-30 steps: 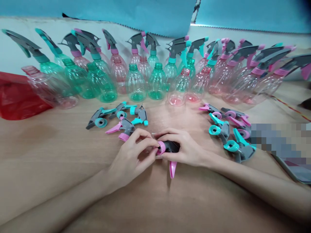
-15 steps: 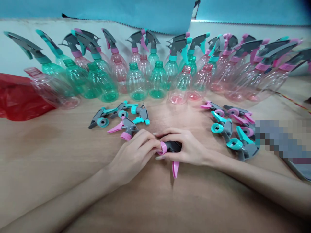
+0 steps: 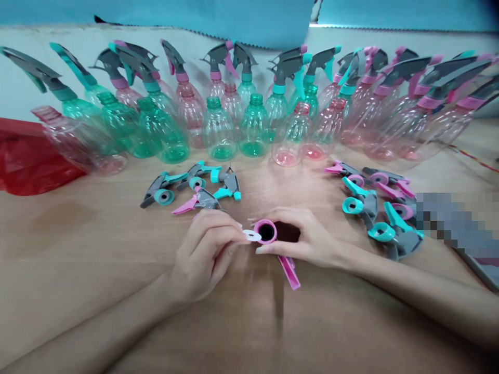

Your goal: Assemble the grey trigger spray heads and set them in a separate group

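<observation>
Between the fingertips of my left hand [image 3: 208,254] is a small white washer [image 3: 252,236], a flat ring with a hole in its middle. It is held right beside the collar of a pink and grey spray head [image 3: 265,223]. My right hand [image 3: 307,239] grips that spray head, its dark round opening facing me and its pink trigger [image 3: 289,272] pointing down below the fingers. The grey body is mostly hidden by the hand. Just behind my left hand lies another pink and grey spray head [image 3: 205,200], its collar partly covered by my knuckles.
Several turquoise and grey spray heads [image 3: 164,197] lie to the left, with more turquoise and pink ones [image 3: 353,205] on the right. Behind stands a row of green and pink bottles [image 3: 220,130], some capped with spray heads. A red bag [image 3: 35,161] lies far left; a pixelated object [image 3: 460,228] far right.
My left hand has drawn back slightly left from the collar, and the white washer now shows in its fingers. The spray head has turned so its opening faces me.
</observation>
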`<state>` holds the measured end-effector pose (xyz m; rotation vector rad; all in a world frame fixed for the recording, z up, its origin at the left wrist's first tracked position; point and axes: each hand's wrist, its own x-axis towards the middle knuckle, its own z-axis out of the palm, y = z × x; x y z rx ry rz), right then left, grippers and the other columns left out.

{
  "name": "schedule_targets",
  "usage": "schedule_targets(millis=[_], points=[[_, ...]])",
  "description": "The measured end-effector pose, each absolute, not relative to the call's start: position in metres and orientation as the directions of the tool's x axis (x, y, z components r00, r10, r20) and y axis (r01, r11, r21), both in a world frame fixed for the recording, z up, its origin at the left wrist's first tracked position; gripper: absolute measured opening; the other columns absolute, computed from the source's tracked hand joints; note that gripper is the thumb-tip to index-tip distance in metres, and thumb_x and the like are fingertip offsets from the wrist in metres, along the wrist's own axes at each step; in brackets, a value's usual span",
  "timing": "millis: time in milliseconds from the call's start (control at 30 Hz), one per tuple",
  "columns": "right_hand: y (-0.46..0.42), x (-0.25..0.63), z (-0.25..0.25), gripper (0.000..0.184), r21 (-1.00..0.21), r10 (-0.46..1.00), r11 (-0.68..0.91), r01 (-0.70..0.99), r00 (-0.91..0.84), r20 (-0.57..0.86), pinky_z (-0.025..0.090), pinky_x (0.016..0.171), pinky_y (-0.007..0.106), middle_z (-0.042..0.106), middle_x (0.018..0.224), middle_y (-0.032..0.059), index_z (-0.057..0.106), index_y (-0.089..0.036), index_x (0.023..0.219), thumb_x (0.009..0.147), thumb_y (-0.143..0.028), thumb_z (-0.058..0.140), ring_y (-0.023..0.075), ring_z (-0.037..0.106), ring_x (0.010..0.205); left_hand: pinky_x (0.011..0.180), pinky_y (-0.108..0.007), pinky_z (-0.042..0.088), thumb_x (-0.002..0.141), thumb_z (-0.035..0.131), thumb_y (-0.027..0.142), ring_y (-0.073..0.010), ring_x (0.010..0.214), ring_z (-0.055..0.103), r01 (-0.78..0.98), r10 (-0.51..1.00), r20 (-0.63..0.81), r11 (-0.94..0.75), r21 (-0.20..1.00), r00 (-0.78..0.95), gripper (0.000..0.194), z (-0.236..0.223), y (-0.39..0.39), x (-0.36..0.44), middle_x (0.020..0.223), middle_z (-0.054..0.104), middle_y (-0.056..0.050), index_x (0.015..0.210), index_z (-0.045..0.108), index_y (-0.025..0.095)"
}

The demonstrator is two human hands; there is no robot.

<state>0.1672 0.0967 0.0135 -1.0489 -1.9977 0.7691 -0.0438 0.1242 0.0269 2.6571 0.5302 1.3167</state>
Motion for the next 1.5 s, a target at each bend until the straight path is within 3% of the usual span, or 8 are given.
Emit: schedule_targets(millis=[133,367,667,800,1000,1267,1500], points=[[0.095,0.165,0.012,0.031,-0.742,0.835,0.528,0.414,-0.414,0.363,0.046,0.07,0.026,0.066,0.086,0.0017,0.062,-0.018,0.094,0.074,-0.04,0.069,0.0141,0.059,0.078,0.067,-0.03,0.049,0.08,0.054,0.002,-0.0149,0.077,0.056,0.204,0.279,0.765,-0.959,0.195,0.581,0.018,0.028,0.122,-0.045,0.083,0.059,-0.003,0.091,0.055,0.016],[0.092,0.164,0.011,0.032,-0.727,0.814,0.548,0.414,-0.463,0.349,0.045,0.066,0.027,0.063,0.082,0.0032,0.061,-0.016,0.088,0.074,-0.045,0.067,0.014,0.057,0.073,0.069,-0.032,0.049,0.081,0.056,0.004,-0.0171,0.08,0.055,0.216,0.271,0.7,-0.962,0.169,0.661,0.019,0.022,0.124,-0.047,0.086,0.063,-0.004,0.095,0.059,0.016],[0.091,0.165,0.011,0.031,-0.716,0.786,0.587,0.377,-0.478,0.393,0.045,0.066,0.027,0.063,0.08,0.0034,0.059,-0.015,0.086,0.075,-0.043,0.066,0.0134,0.057,0.072,0.071,-0.031,0.054,0.089,0.052,0.014,-0.0163,0.082,0.058,0.109,0.166,0.647,-0.986,0.129,0.744,0.01,0.025,0.126,-0.041,0.086,0.066,-0.007,0.094,0.06,0.012],[0.091,0.165,0.011,0.03,-0.714,0.779,0.6,0.36,-0.467,0.419,0.045,0.067,0.028,0.063,0.082,0.0051,0.059,-0.013,0.086,0.074,-0.039,0.068,0.0143,0.057,0.074,0.071,-0.033,0.053,0.091,0.048,0.025,-0.019,0.084,0.057,0.09,0.131,0.665,-0.991,0.095,0.736,0.021,0.027,0.126,-0.042,0.087,0.065,-0.01,0.091,0.062,0.009],[0.091,0.165,0.009,0.029,-0.716,0.778,0.602,0.352,-0.458,0.429,0.046,0.068,0.028,0.063,0.081,0.0055,0.06,-0.012,0.085,0.072,-0.035,0.071,0.0143,0.056,0.074,0.07,-0.035,0.052,0.091,0.044,0.039,-0.0205,0.082,0.055,0.058,0.147,0.674,-0.986,0.153,0.724,0.035,0.027,0.125,-0.043,0.088,0.063,-0.011,0.094,0.062,0.009],[0.09,0.165,0.01,0.033,-0.693,0.753,0.634,0.343,-0.477,0.452,0.046,0.069,0.03,0.064,0.078,0.0065,0.06,-0.01,0.084,0.072,-0.039,0.071,0.0148,0.057,0.072,0.07,-0.039,0.049,0.08,0.056,0.04,-0.0221,0.082,0.053,0.041,0.223,0.674,-0.96,0.275,0.704,0.034,0.021,0.119,-0.039,0.088,0.06,-0.011,0.096,0.06,0.01],[0.089,0.165,0.009,0.034,-0.661,0.724,0.67,0.338,-0.494,0.481,0.046,0.068,0.031,0.064,0.077,0.0066,0.06,-0.011,0.084,0.072,-0.041,0.07,0.0157,0.057,0.072,0.071,-0.04,0.046,0.079,0.053,0.043,-0.0218,0.082,0.052,0.016,0.289,0.666,-0.923,0.384,0.688,0.036,0.018,0.115,-0.038,0.09,0.058,-0.01,0.096,0.06,0.012]])
